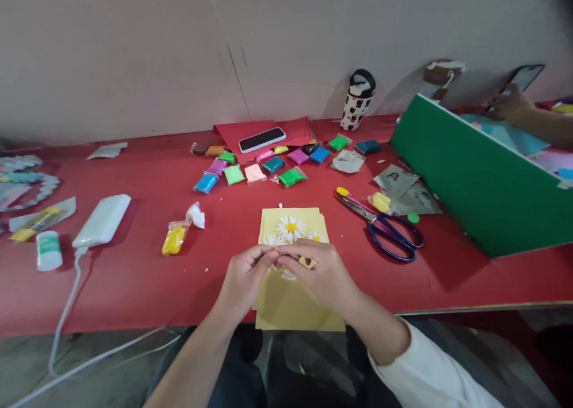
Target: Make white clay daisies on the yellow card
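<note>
The left hand (pixel 246 273) and the right hand (pixel 320 270) meet at their fingertips, each one closed into a pinch of thumb and forefinger; whether some small piece is kept between them, I cannot tell. Under everything is the red table (pixel 134 288). On its right side stands a green board (pixel 474 184), which seems to separate this place from the one where another person's hand (pixel 510 103) is seen. The yellow paper (pixel 299 306) lies directly before the person, below both hands, probably because there they can reach it equally. To its right rest the scissors (pixel 391 235), their handles turned rightward, maybe for easy taking. The coloured packets (pixel 292 176) are spread farther back, perhaps to leave the near part free. One yellow packet (pixel 174 239) lies apart, nearer on the left; its colour resembles the centre of the white flower (pixel 291 227) on the paper.
</note>
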`<move>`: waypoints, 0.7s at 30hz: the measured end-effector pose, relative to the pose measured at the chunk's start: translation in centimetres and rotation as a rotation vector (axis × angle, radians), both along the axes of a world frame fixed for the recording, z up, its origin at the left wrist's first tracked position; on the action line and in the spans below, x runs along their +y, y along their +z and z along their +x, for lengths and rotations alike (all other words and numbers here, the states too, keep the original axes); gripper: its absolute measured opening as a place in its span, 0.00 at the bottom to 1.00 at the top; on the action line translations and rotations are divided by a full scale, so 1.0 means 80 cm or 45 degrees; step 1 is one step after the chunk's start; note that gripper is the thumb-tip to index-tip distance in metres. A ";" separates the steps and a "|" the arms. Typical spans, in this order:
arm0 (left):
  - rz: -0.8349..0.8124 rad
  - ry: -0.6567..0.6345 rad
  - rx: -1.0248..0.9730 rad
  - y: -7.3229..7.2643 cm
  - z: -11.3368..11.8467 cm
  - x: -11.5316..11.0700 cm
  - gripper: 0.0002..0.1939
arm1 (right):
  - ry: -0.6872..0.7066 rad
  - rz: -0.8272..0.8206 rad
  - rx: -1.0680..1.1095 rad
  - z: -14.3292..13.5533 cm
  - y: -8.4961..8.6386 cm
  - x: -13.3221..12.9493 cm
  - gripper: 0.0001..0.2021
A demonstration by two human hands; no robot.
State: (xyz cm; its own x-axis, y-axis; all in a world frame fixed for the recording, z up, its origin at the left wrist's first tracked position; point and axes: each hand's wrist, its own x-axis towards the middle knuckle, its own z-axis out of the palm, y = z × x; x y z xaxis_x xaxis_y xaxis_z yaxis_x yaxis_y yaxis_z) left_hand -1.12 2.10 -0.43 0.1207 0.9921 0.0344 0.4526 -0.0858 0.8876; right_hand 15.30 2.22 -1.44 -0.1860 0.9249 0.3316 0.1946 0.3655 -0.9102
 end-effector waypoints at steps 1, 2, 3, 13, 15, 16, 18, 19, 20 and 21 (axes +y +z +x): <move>-0.011 0.001 -0.005 0.000 0.001 -0.001 0.14 | -0.006 0.029 -0.043 0.001 0.000 0.000 0.06; -0.020 -0.003 -0.006 0.001 0.001 -0.001 0.14 | -0.015 0.063 -0.086 0.002 0.000 -0.001 0.05; -0.027 -0.009 -0.002 0.001 0.002 -0.002 0.14 | -0.021 0.094 -0.127 0.004 0.000 -0.001 0.05; 0.244 0.346 0.515 0.001 -0.049 0.013 0.16 | -0.212 -0.503 0.888 0.026 0.007 0.019 0.08; 0.314 0.443 0.711 0.001 -0.070 0.020 0.15 | -0.156 -0.625 1.134 0.029 0.006 0.023 0.11; 0.327 0.468 0.798 -0.001 -0.079 0.023 0.15 | -0.134 -0.641 1.162 0.030 0.006 0.024 0.11; 0.333 0.495 0.947 -0.005 -0.095 0.027 0.17 | -0.120 -0.649 1.194 0.031 0.004 0.023 0.11; 0.334 0.499 1.006 -0.008 -0.100 0.029 0.18 | -0.116 -0.652 1.217 0.031 0.004 0.022 0.11; 0.337 0.493 1.056 -0.012 -0.105 0.029 0.18 | -0.114 -0.653 1.238 0.030 0.003 0.020 0.11; 0.343 0.484 1.098 -0.015 -0.108 0.030 0.18 | -0.108 -0.652 1.254 0.030 0.003 0.019 0.12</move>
State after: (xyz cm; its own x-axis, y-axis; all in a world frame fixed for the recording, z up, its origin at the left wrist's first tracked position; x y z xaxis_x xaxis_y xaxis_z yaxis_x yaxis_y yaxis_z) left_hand -9.74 4.47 -1.61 -0.1155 0.9418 0.3156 0.9761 0.0487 0.2118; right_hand 17.69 3.74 -1.18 0.0187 0.9920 -0.1248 -0.6891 -0.0777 -0.7205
